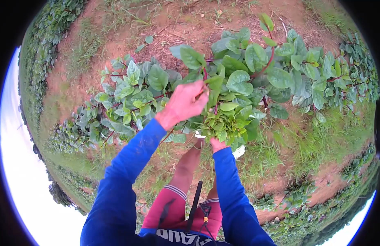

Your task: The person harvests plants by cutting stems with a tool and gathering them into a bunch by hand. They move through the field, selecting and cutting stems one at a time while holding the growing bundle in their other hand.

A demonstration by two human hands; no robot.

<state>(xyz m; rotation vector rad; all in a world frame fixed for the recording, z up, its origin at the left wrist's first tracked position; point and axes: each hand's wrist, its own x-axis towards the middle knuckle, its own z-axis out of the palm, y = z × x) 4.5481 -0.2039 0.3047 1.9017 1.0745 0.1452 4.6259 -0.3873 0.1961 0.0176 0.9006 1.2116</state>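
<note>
My left hand [186, 101] is closed at a purple-red stem [205, 74] of a leafy green plant, with its fingertips pinched beside the stem. Below and to the right, a bunch of small light-green leafy shoots [224, 123] sits over my right hand [217, 144]. Only the back of that hand near the wrist shows; its fingers are hidden under the leaves. Broad green leaves [239, 82] surround the stem and the bunch.
The row of plants [317, 76] stretches left and right across the view. Reddish soil [169, 24] with dry stalks lies beyond it. Grass [259, 164] grows around my legs, and more plant rows [42, 41] stand at the far left and lower right.
</note>
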